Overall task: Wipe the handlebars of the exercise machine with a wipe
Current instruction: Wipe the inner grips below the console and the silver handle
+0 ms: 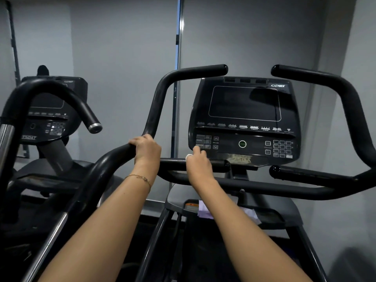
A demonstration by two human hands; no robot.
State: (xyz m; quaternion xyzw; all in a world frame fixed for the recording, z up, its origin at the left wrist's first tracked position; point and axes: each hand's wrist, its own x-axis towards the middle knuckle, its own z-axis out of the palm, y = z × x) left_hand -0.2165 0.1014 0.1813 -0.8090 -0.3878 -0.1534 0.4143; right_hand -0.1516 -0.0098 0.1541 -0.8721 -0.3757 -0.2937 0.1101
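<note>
The left hand [147,148] was clenched around the curved left handlebar [160,94] of the exercise machine, just at the bend where the bar rose towards the console [244,119], and a thin gold bracelet [140,178] lay on that wrist. The right hand [199,162] curled over the short inner grip bar [173,162] below the console, holding a small white wipe [189,156] against it; only a scrap of the wipe showed at the fingers. The console carried the brand CYBEX [278,85] at its top right corner above a dark, unlit screen [244,102]. Lower down, the word INCLINE [215,142] sat between an up and a down arrow key, a round green-ringed button [242,144] was in the middle, and a keypad [281,148] sat to the right, its markings too small to read. The right handlebar [350,94] mirrored the left one, well apart from both hands. On the shelf under the console lay a pale purple and white packet [205,212] beside an orange label [191,206] with unreadable text. To the left stood a second machine [50,110], marked 750AT [29,137].
</note>
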